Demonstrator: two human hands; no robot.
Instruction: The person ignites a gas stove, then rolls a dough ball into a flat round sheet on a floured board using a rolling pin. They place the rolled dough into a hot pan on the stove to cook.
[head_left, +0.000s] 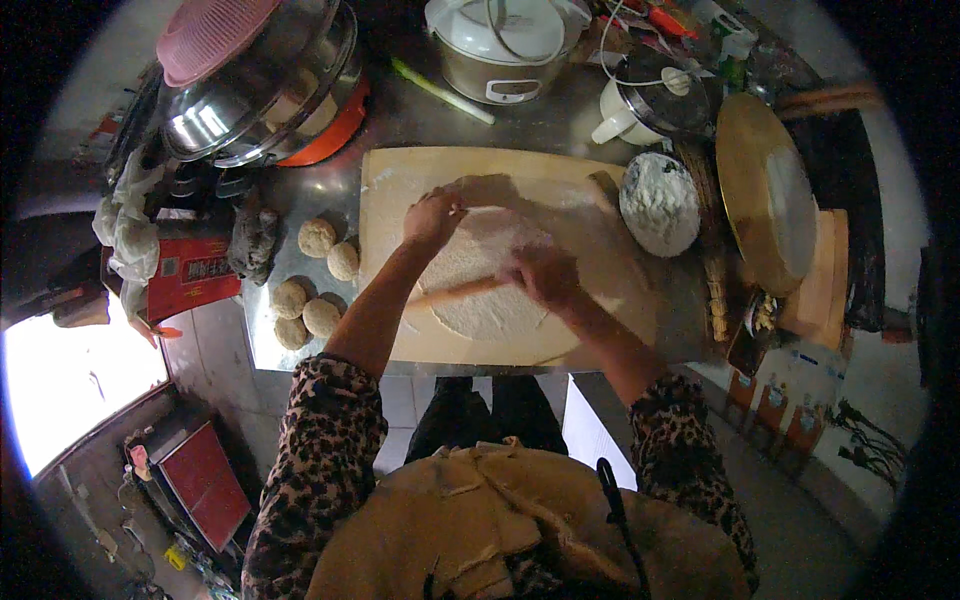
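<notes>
A round, flattened sheet of dough (491, 321) lies on a wooden board (409, 169). Across it, at a slight slant, rests a thin wooden rolling pin (457, 291). My right hand (546, 276), blurred, is closed around the pin's right end, over the right part of the dough. My left hand (435, 219) is at the dough's far left edge with its fingers curled; whether they pinch the edge is hard to see. Several dough balls (317, 238) sit on the metal table (300, 357), left of the board.
Right of the board stands a bowl of flour (660, 202); a round golden pan (761, 195) is beyond it. At the back are a rice cooker (502, 56), a green onion stalk (442, 91) and a lidded pot (652, 105). Stacked metal basins (225, 112) stand back left, above a red box (191, 274).
</notes>
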